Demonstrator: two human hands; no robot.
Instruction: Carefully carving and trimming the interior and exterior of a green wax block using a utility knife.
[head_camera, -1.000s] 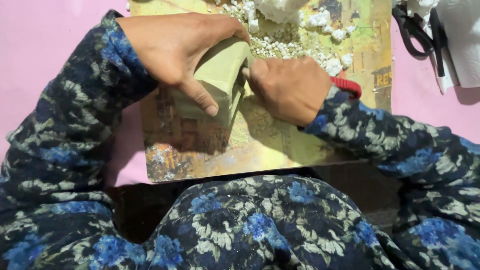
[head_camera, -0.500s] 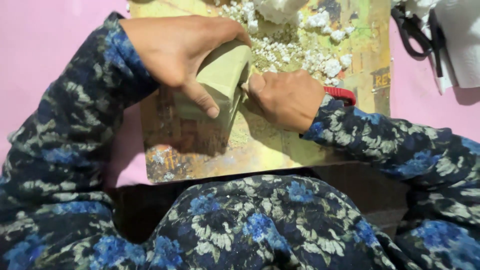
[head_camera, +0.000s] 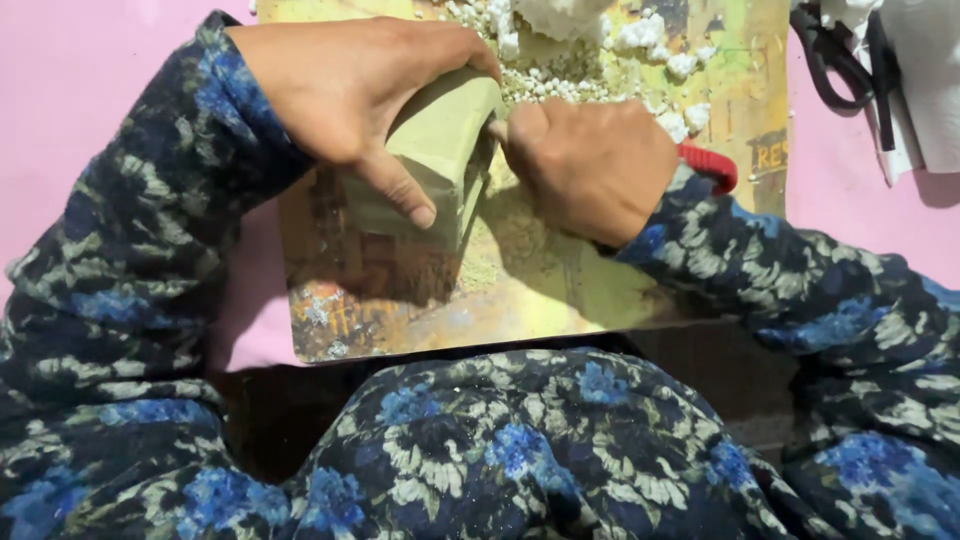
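Left hand (head_camera: 350, 100) clamps olive-green block (head_camera: 435, 150) upright on painted board (head_camera: 560, 290), centre-left. Right hand (head_camera: 590, 165) closed round red-handled tool (head_camera: 710, 165) at block's right face. Block looks soft, crumbly (powder beneath); hold by broad sides.

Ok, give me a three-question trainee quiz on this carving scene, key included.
1. True or false: the left hand grips the green block.
2. What colour is the tool handle showing behind the right hand?
3. The white crumbs lie: A) on the board, beyond the hands; B) on the pink surface; C) on the lap.

Key: 1 true; 2 red; 3 A.
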